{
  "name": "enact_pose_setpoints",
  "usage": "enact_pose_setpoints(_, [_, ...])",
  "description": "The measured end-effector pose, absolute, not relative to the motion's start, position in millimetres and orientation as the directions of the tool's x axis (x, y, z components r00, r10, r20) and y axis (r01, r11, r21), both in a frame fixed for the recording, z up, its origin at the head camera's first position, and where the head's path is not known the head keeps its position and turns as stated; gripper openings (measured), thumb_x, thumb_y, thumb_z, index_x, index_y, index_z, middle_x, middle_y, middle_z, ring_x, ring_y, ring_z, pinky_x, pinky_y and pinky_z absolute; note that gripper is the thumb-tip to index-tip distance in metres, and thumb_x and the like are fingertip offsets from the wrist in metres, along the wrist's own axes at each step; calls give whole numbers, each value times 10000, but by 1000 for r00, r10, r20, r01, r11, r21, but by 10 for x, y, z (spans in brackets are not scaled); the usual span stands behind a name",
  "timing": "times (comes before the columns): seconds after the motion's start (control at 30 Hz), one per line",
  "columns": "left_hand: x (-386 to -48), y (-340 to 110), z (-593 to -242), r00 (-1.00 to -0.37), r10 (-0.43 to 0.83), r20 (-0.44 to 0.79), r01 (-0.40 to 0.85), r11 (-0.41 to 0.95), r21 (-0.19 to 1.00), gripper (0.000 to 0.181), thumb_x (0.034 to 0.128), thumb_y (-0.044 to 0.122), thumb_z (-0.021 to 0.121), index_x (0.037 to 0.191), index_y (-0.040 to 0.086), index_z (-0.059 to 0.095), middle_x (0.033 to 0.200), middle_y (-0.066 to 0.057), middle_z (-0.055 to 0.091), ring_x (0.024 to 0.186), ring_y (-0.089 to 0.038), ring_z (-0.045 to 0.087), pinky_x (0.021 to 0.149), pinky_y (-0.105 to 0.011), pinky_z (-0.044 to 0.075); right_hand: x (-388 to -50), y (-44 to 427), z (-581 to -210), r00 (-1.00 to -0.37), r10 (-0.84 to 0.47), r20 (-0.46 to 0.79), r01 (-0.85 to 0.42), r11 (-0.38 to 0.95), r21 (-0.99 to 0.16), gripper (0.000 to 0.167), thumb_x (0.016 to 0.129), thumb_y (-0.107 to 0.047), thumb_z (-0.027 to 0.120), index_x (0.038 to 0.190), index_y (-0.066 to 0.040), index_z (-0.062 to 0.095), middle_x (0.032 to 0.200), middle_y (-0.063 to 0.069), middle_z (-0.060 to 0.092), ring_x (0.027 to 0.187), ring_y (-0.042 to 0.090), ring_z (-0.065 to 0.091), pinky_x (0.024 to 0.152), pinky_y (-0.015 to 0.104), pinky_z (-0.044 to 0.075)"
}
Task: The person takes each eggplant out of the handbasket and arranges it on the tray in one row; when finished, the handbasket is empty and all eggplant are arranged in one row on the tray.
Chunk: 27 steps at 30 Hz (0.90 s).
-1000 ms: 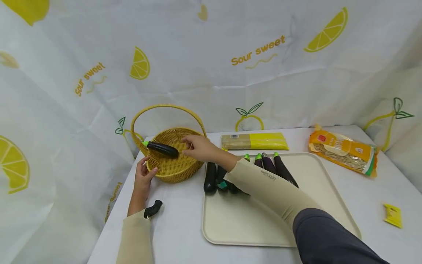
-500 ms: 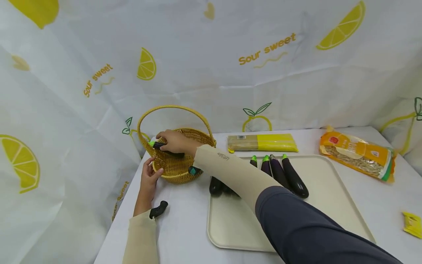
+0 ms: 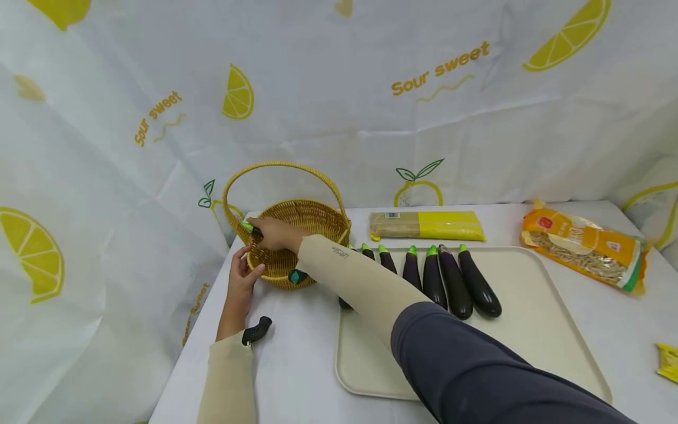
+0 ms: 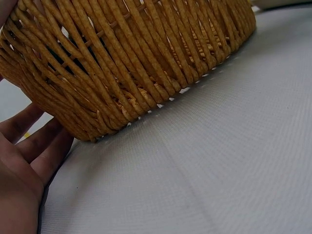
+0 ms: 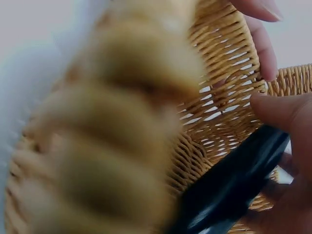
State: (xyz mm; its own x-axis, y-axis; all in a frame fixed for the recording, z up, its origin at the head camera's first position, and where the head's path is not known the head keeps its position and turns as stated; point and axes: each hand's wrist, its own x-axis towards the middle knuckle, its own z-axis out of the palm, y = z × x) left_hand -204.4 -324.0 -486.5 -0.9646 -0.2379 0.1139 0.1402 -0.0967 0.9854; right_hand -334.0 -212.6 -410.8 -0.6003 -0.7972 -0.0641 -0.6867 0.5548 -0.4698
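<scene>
A yellow wicker basket [image 3: 318,215] with a tall arched handle stands at the table's back left. My left hand [image 3: 242,284] holds its near-left rim, thumb on the rim and fingers [image 4: 36,141] along the outer wall. Inside the basket, my right hand [image 3: 275,232] grips a dark eggplant [image 5: 234,175] near its green-capped end. That hand covers most of the eggplant in the head view. On a beige tray [image 3: 529,306] to the right, several more eggplants [image 3: 455,282] lie side by side, some partly hidden by my right sleeve.
Behind the tray lies a flat yellow packet [image 3: 450,225]. An orange bag of dried food [image 3: 585,247] rests at the back right, and a small yellow packet [image 3: 668,360] at the right edge. A printed white curtain [image 3: 328,118] rises behind the table.
My right hand has moved left across the basket and taken hold of the eggplant in it. The left hand stays at the basket's rim. The head view has shifted slightly.
</scene>
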Motion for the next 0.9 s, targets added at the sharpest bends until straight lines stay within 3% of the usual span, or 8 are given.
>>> enact_pose_setpoints(0.2, [-2008, -3181, -4794, -964, -238, 114, 139, -92, 986, 618, 925, -95, 543, 1450, 13, 235, 1460, -234, 359, 1242, -347, 427, 894, -227, 435, -3309, -2054, -4171, -603, -798, -12, -734, 561, -383, 534, 986, -211, 578, 1488, -160, 404, 1381, 47, 520, 1255, 172, 473, 1014, 290, 366])
enact_pose_setpoints(0.3, [-2019, -3196, -4800, -965, -234, 122, 149, -100, 984, 613, 928, -102, 541, 1448, 19, 240, 1450, -229, 371, 1257, -377, 408, 897, -231, 432, -3298, -1990, -4134, -634, -773, 2, -714, 584, -385, 534, 985, -237, 578, 1491, -215, 407, 1346, 56, 514, 1147, 161, 505, 922, 295, 414])
enact_pose_setpoints(0.43, [-2011, -3223, -4802, -965, -236, 117, 144, -101, 984, 620, 931, -101, 537, 1454, 20, 228, 1452, -235, 361, 1264, -390, 392, 897, -223, 427, -3299, -1896, -4048, -688, -726, 12, -652, 610, -451, 570, 979, -284, 593, 1505, -263, 377, 1377, 82, 472, 1127, 168, 499, 882, 313, 426])
enact_pose_setpoints(0.6, [-2063, -3295, -4914, -958, -273, 91, 128, -121, 984, 610, 939, -81, 544, 1453, 78, 256, 1462, -196, 363, 1225, -289, 435, 903, -215, 420, -3282, -1770, -3952, -733, -677, 68, -584, 573, -575, 617, 963, -296, 620, 1516, -231, 353, 1468, 26, 441, 1313, 175, 417, 1021, 314, 370])
enact_pose_setpoints(0.77, [-2092, -3289, -4970, -955, -280, 100, 139, -123, 983, 596, 944, -68, 551, 1442, 118, 279, 1455, -196, 361, 1199, -239, 458, 912, -212, 417, -3233, -1598, -3899, -778, -624, 77, -504, 546, -670, 589, 935, -344, 654, 1458, -193, 431, 1321, 19, 543, 1136, 147, 539, 875, 303, 469])
enact_pose_setpoints(0.9, [-2092, -3277, -4983, -957, -271, 102, 135, -108, 985, 583, 948, -52, 558, 1430, 147, 299, 1458, -200, 353, 1202, -228, 459, 914, -201, 417, -3175, -1405, -3870, -773, -627, 92, -510, 529, -678, 517, 922, -357, 668, 1381, -181, 510, 1190, 27, 574, 986, 131, 562, 776, 284, 484])
